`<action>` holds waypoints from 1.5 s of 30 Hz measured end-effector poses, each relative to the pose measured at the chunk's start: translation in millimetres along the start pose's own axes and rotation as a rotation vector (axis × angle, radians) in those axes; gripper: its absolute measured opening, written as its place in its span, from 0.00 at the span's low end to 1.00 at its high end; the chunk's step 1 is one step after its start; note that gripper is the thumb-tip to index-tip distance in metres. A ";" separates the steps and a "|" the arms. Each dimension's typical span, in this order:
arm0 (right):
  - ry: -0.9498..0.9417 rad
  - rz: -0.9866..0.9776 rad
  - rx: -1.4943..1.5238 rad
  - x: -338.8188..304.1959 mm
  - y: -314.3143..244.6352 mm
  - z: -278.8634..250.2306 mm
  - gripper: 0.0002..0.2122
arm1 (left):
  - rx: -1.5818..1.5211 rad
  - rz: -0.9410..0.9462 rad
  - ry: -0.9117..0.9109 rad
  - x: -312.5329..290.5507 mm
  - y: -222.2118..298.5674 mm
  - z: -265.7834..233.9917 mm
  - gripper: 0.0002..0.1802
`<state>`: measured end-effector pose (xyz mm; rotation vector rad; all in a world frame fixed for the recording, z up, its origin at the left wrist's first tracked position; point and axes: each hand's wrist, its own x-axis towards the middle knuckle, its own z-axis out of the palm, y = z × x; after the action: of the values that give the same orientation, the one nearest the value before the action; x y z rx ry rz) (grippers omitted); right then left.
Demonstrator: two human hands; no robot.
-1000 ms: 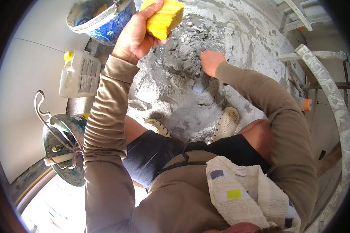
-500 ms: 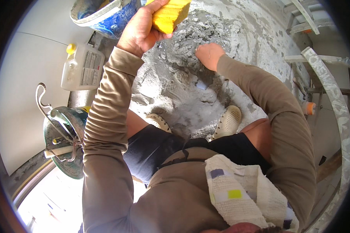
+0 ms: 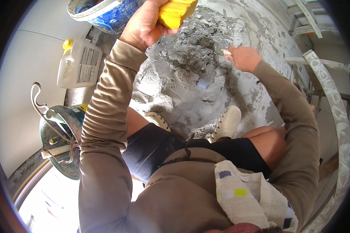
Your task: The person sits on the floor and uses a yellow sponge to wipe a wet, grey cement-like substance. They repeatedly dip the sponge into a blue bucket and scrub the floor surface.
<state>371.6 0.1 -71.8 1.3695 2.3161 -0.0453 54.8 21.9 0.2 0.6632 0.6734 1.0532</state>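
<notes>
My left hand (image 3: 146, 25) is closed round a yellow sponge block (image 3: 175, 13), held up at the top of the view near the blue bucket (image 3: 109, 17). A mound of wet grey mortar (image 3: 190, 50) lies on the floor beyond my feet, rough and lumpy, with a hollow in its middle. Over the right edge of that mound, my right hand (image 3: 243, 58) is closed, fingers curled. A small pale end of something pokes out by its thumb; the rest is hidden in the hand.
A white jerrycan (image 3: 79, 64) with a yellow cap stands at the left. Nearer sits a dark green bucket (image 3: 60, 155) with a bent metal rod and cord. Mortar-smeared ladder-like framing (image 3: 332, 97) rises at the right. My pale clogs (image 3: 226, 122) flank the mortar's near side.
My right hand has moved right, away from the middle of the mortar, and the pale end now shows at its thumb. My left hand, with the sponge, has shifted slightly up and right.
</notes>
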 end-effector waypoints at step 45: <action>-0.033 -0.022 -0.014 28.0 -29.7 1.1 0.18 | 0.016 0.048 -0.017 -7.3 -11.3 17.0 0.18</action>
<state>335.6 7.8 -89.4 1.3263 2.3000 -0.0581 71.5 8.5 3.4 0.7051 0.6543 1.0864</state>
